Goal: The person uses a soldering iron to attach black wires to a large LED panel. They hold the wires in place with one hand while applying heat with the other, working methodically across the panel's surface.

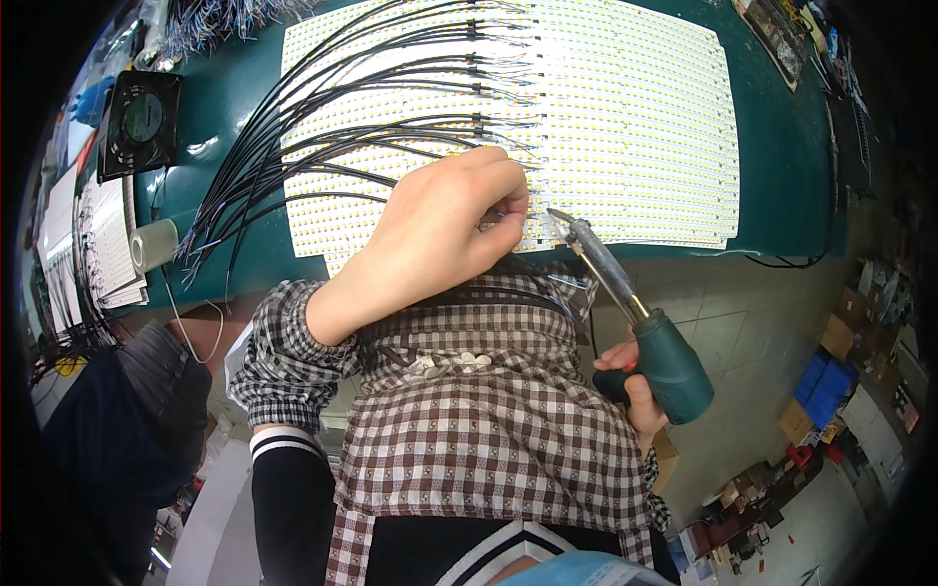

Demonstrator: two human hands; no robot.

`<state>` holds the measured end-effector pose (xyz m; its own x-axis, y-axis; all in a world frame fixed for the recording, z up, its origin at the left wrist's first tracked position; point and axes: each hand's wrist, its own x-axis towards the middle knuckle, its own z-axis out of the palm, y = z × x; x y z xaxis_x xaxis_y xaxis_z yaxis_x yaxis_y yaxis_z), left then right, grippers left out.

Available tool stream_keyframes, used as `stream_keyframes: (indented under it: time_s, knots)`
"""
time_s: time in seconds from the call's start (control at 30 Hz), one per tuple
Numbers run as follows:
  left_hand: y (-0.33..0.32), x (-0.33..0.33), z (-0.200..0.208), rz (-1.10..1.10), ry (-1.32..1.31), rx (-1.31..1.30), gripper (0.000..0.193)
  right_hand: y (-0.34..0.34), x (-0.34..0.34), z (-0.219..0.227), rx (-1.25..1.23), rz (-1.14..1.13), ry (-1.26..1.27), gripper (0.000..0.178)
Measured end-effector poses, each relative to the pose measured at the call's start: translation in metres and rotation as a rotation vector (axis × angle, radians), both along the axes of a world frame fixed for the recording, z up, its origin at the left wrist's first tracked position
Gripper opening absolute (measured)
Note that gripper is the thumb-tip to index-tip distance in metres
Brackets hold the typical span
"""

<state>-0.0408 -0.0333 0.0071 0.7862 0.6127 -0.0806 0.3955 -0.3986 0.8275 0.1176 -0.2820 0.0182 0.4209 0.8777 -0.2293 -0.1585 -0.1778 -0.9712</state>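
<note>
My left hand (440,225) is closed in a pinch over the near edge of the white LED boards (640,127). Its fingertips grip the thin end of a black cable (337,195) that runs in under the hand; the exact grip is partly hidden. In my right hand (640,386) is a soldering iron (618,283) with a dark green handle, fingers wrapped round its grip. The iron's tip touches or hovers just above the board strip beside my left fingertips. Several black cables (391,78) with thin wire ends lie across the boards farther back.
The green table (230,98) carries a black fan (142,122), a roll of tape (154,244) and stacked white strips (112,239) at the left. A wire bundle (220,24) lies at the back left. Another person's leg (127,420) is at lower left; boxes (821,391) stand at right.
</note>
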Motion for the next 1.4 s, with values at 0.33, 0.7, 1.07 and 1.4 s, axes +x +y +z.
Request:
stream_keyframes:
  time_s: [0.33, 0.7, 1.07, 1.4]
  knots:
    - [-0.001, 0.000, -0.001, -0.001, 0.013, 0.003, 0.007, 0.003, 0.001, 0.007, -0.055, -0.066, 0.080, 0.046]
    - [-0.001, -0.013, 0.007, -0.068, -0.008, 0.193, 0.016, 0.003, 0.020, -0.002, 0.064, -0.267, -0.042, 0.062]
    - [0.009, -0.024, 0.005, -0.247, -0.145, 0.399, 0.024, 0.005, 0.030, -0.007, 0.126, -0.296, -0.056, 0.062]
    - [-0.010, -0.012, 0.007, -0.230, -0.131, 0.364, 0.018, -0.004, 0.028, -0.011, 0.128, -0.313, -0.050, 0.063]
